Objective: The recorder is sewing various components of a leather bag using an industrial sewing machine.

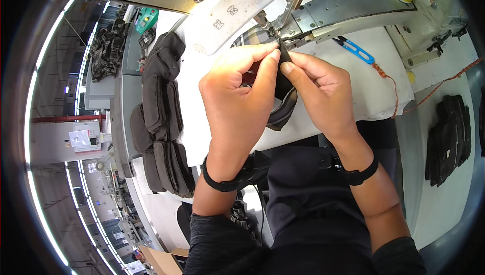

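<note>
The white tabletop (pixel 371 88) stretches under a sewing machine (pixel 353 9), in a long workroom with strip lights (pixel 33 98) and a red pipe (pixel 68 119) at far left. Brown-black pouches (pixel 161 98) are heaped along the left side; a pile of dark pieces (pixel 448 138) lies on a pale surface at far right.

The tabletop's near edge runs just in front of the person's lap. A dark fabric piece (pixel 285 80) sits between the two hands, its upper end just beside the needle area and its lower end near that edge; whether it touches the needle cannot be told. The left hand (pixel 242 83) pinches its upper end between thumb and forefinger; the right hand (pixel 318 83) pinches it slightly lower. White surface shows between the left hand and the pouches, and more lies right of the right hand, up to blue snips (pixel 356 50) on an orange cord (pixel 386 75).
</note>
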### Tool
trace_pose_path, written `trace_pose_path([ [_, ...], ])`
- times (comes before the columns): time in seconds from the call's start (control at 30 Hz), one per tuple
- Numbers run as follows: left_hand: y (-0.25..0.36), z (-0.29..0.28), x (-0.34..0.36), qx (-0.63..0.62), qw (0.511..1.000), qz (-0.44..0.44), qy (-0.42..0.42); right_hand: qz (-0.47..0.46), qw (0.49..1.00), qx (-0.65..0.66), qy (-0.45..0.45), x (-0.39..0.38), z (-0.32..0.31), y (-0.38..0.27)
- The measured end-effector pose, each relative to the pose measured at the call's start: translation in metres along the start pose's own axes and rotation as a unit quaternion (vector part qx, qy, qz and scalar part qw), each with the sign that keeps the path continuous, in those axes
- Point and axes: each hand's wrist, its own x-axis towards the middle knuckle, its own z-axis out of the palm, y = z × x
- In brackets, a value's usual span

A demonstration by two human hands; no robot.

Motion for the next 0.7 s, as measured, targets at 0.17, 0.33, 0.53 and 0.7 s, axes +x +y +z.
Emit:
trace_pose_path([
  [0.17,0.001,0.008,0.001,0.083,0.995,0.056,0.028,0.004,1.000,-0.001,-0.001,0.000,0.002,-0.007],
  [0.33,0.013,0.011,-0.006,0.216,0.973,0.085,0.007,0.027,0.999,0.038,-0.001,0.002,0.005,-0.017],
  [0.53,0.013,0.006,-0.024,0.325,0.925,0.195,-0.018,0.033,0.999,0.018,-0.014,0.000,0.006,-0.021],
  [0.7,-0.011,0.003,-0.025,0.247,0.940,0.234,0.018,0.015,0.997,-0.029,0.066,-0.009,0.022,-0.017],
])
